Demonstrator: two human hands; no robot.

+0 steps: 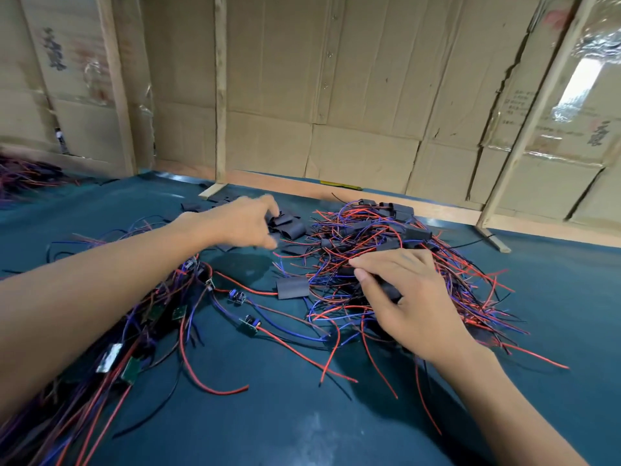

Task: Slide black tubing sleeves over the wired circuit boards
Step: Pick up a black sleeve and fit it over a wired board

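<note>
At the left edge, bare circuit boards [177, 312] on red and blue wires lie along the dark green surface [268, 425] beneath the forearm. The left hand [240, 223] reaches to the loose black sleeves [289, 225], fingers [273, 204] curled onto one. A single sleeve [292, 288] lies between the hands. The right hand [408, 299] rests on the sleeved-board tangle [396, 243], fingers pinching a black sleeved piece [389, 290].
</note>
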